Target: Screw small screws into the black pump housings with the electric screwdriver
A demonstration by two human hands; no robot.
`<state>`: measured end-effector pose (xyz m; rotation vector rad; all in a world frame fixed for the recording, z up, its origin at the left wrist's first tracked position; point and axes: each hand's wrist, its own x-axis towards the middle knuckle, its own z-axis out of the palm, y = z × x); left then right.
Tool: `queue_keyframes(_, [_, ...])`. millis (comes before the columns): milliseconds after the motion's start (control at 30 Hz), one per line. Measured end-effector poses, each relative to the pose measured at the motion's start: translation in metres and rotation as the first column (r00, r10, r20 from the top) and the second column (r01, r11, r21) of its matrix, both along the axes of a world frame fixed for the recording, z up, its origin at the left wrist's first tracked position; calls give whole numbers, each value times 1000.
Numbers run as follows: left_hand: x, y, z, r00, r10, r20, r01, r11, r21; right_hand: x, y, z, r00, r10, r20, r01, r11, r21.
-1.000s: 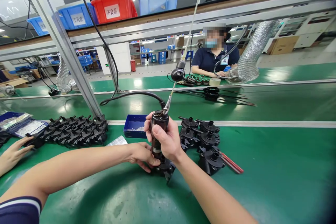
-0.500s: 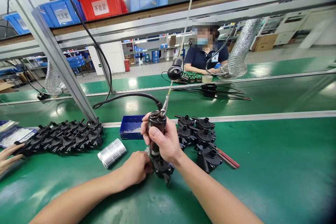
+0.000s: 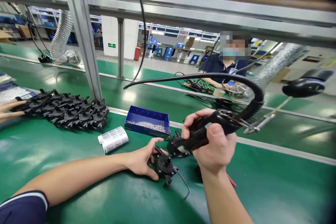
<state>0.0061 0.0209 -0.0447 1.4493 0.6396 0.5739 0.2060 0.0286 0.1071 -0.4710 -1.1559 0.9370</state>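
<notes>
In my right hand (image 3: 219, 143) is a black electric screwdriver (image 3: 201, 131), tilted with its tip end toward the left and its corded end up at the right. My left hand (image 3: 144, 159) grips a small black pump (image 3: 165, 164), thumb on the near side and fingers behind. The pump sits on the green bench, its round spout facing up and a thin dark wire trailing to the right. Behind the screwdriver, more black pumps (image 3: 178, 145) are partly hidden. A blue tray (image 3: 147, 112) of small shiny screws lies just beyond my left hand.
Rows of black pumps (image 3: 69, 113) stand at the left, where another person's hand (image 3: 10, 110) touches them. A roll of white labels (image 3: 114, 140) lies nearer. A metal post (image 3: 84, 38) and hanging cable (image 3: 143, 35) rise behind. Across the bench sits a co-worker (image 3: 225, 68).
The screwdriver has lifted off the pump and swung right, going from upright to tilted. My left hand has opened around the pump's side. The view has shifted down and left.
</notes>
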Motion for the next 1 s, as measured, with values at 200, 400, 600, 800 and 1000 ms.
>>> queue_keyframes(200, [20,-15,12,968,249,-36,-250,967,-43,-1,14,-14,994,-76,77,72,996,59])
queue_keyframes(400, [9,-9,52,867,434,-244,-469,876,-108,11,19,-12,990,-133,54,130,990,57])
queue_keyframes(600, [3,-5,78,838,373,-399,-429,901,-58,13,19,-14,986,-143,83,140,990,33])
queue_keyframes(800, [1,-7,75,842,339,-420,-384,923,-26,13,18,-16,975,-182,125,181,983,20])
queue_keyframes(1000, [28,-28,1,993,118,-3,-118,992,55,13,14,-10,968,-225,108,219,974,60])
